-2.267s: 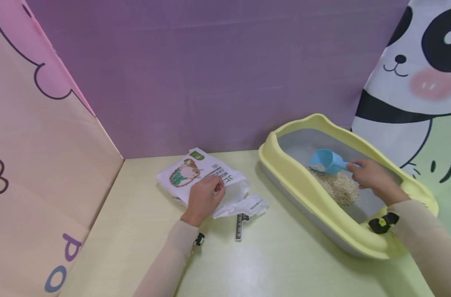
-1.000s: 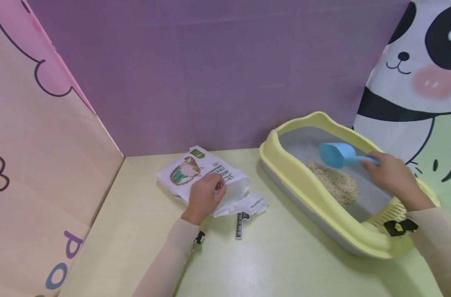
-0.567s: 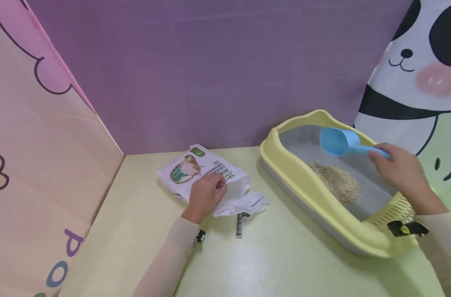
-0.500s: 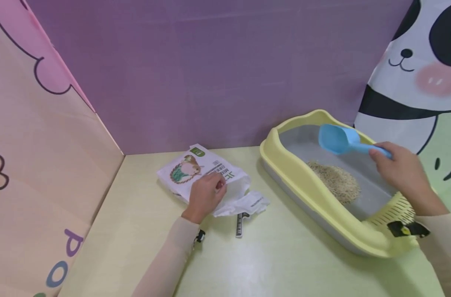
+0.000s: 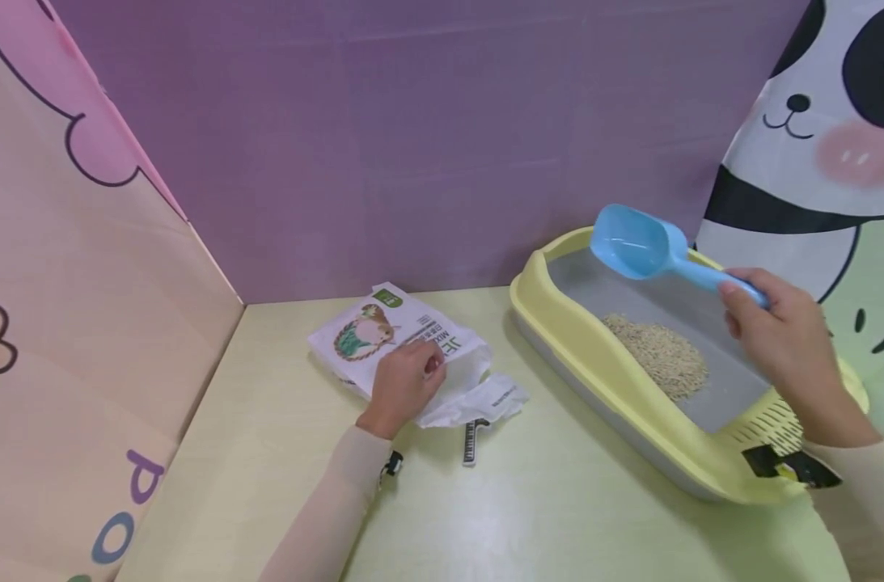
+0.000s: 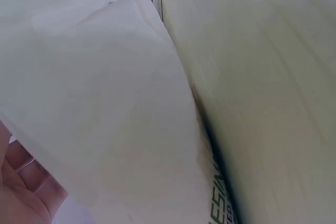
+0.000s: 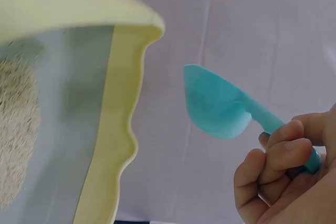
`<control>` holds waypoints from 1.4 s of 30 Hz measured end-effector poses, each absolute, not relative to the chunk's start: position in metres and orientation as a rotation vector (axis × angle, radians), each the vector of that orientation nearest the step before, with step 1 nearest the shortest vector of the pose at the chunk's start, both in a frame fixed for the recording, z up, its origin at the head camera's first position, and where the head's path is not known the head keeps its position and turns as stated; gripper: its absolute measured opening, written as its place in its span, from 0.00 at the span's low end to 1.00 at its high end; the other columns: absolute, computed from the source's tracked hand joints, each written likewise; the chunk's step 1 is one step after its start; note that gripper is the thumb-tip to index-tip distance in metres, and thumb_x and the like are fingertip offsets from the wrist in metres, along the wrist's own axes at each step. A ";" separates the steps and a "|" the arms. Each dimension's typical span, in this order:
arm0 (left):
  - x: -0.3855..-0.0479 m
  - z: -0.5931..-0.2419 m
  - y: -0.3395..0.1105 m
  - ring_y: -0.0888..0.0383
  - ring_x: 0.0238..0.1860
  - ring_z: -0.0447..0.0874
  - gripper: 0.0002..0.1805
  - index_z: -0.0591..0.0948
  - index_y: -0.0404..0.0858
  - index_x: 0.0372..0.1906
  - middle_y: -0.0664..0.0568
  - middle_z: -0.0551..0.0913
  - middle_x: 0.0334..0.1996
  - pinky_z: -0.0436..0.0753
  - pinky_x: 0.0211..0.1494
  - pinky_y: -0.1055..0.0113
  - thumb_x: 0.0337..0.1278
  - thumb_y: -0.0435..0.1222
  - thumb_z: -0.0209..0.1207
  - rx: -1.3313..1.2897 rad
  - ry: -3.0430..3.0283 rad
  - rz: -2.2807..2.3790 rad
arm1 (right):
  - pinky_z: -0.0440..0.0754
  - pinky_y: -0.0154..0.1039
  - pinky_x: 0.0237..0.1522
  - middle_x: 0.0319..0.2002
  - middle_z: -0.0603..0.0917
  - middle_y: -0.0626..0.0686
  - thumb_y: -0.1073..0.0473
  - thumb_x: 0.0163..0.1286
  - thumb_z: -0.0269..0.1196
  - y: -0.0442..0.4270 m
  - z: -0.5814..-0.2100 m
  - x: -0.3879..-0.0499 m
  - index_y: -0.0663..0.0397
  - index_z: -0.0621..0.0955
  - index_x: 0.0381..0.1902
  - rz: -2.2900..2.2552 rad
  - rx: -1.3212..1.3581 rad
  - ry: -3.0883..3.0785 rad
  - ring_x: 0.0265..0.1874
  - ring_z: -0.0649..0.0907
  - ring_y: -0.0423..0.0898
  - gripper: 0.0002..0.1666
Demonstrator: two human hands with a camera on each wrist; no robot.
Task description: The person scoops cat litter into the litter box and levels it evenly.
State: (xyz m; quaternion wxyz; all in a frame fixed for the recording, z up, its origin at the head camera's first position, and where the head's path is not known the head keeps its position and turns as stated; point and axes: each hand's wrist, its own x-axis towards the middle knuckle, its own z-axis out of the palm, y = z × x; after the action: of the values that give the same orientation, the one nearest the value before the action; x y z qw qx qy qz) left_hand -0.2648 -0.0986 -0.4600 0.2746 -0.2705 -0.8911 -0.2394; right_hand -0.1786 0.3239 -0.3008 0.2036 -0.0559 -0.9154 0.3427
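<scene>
My right hand (image 5: 791, 343) grips the handle of a light blue scoop (image 5: 634, 242), raised above the back rim of a yellow and grey litter box (image 5: 594, 364). The scoop's bowl looks empty in the head view. A heap of pale litter pellets (image 5: 660, 356) lies on the box floor. On the table, a white printed bag (image 5: 405, 319) lies flat with its torn mouth towards the box. My left hand (image 5: 405, 384) holds the bag by its mouth with curled fingers. In the left wrist view the bag's white film (image 6: 105, 103) covers part of those fingers (image 6: 37, 177).
A dark, comb-like printed strip (image 5: 471, 443) pokes out from under the bag's torn flap (image 5: 496, 400). Behind the table (image 5: 442, 509) stands a purple backdrop (image 5: 376, 162). A panda print (image 5: 813, 162) is at the right, a peach panel (image 5: 85, 307) at the left.
My right hand has lifted the scoop from the litter heap, up and back over the box rim, and turned its bowl upwards. The left hand and bag have stayed in place.
</scene>
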 end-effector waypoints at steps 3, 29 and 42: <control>-0.265 -0.459 -0.098 0.62 0.25 0.78 0.03 0.83 0.43 0.33 0.56 0.84 0.25 0.78 0.30 0.71 0.57 0.36 0.68 -0.735 -2.404 -0.637 | 0.65 0.38 0.20 0.20 0.74 0.32 0.44 0.79 0.54 0.314 -0.300 -0.175 0.37 0.79 0.49 1.045 -0.114 -2.472 0.19 0.69 0.40 0.11; -0.262 -0.463 -0.093 0.63 0.29 0.80 0.03 0.86 0.44 0.36 0.57 0.85 0.28 0.79 0.35 0.71 0.59 0.38 0.67 -0.776 -2.586 -0.618 | 0.77 0.32 0.25 0.23 0.74 0.43 0.54 0.84 0.46 0.194 -0.368 -0.172 0.61 0.72 0.54 2.104 -0.041 -2.295 0.21 0.70 0.37 0.16; -0.261 -0.467 -0.090 0.65 0.29 0.79 0.04 0.87 0.45 0.38 0.58 0.86 0.29 0.78 0.35 0.73 0.59 0.39 0.67 -0.804 -2.680 -0.605 | 0.76 0.31 0.27 0.23 0.72 0.45 0.58 0.84 0.41 0.166 -0.427 -0.181 0.63 0.66 0.55 2.458 -0.136 -2.149 0.20 0.69 0.37 0.13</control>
State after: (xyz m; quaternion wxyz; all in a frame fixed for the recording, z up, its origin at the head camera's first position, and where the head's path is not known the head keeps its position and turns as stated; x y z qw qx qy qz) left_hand -0.2612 -0.0896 -0.4674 0.1388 -0.2782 -0.9271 -0.2094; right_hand -0.1806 0.1659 -0.4267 -0.0630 -0.0415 -0.6564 0.7506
